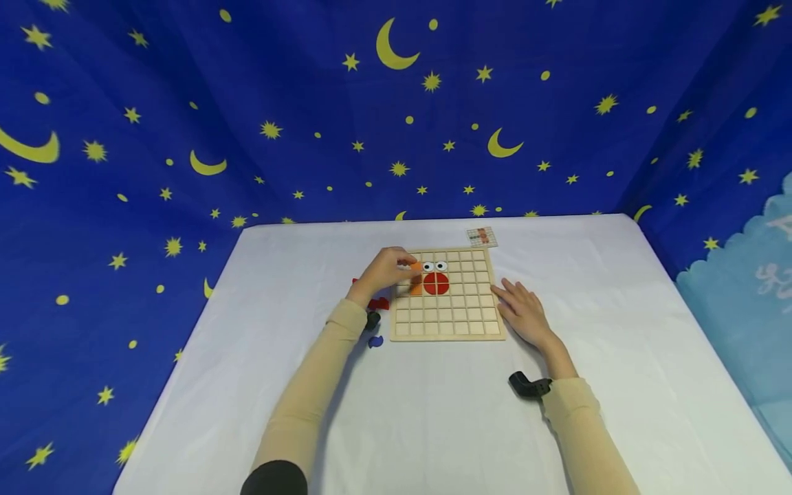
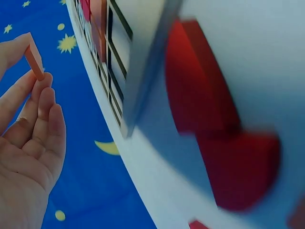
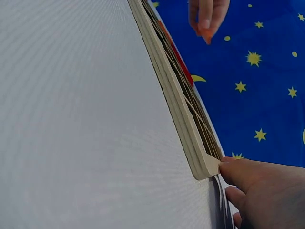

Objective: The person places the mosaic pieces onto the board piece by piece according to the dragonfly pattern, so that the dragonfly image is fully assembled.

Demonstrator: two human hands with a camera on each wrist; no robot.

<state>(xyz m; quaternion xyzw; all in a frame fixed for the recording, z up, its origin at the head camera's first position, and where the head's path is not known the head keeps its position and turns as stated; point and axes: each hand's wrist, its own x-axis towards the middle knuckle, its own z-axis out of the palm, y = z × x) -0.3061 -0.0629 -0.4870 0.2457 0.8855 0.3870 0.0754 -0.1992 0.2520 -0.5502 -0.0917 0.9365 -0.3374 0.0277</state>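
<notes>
My left hand (image 1: 388, 268) pinches an orange piece (image 2: 34, 62) between thumb and fingertips, held above the left part of a wooden grid board (image 1: 454, 315). Below it, an orange piece (image 1: 416, 289) lies in the grid. Beside that, red quarter pieces (image 1: 436, 283) form a circle, and two eye pieces (image 1: 434, 266) sit just above. At the board's right edge rests my right hand (image 1: 524, 316), its fingers spread and relaxed. In the right wrist view its thumb touches the board's frame (image 3: 202, 169).
Red pieces (image 2: 205, 90) lie on the white cloth left of the board, with a blue piece (image 1: 375, 341) nearer to me. A small pattern card (image 1: 481, 237) lies behind the board's far edge. A starry blue curtain (image 1: 346, 103) hangs behind the table.
</notes>
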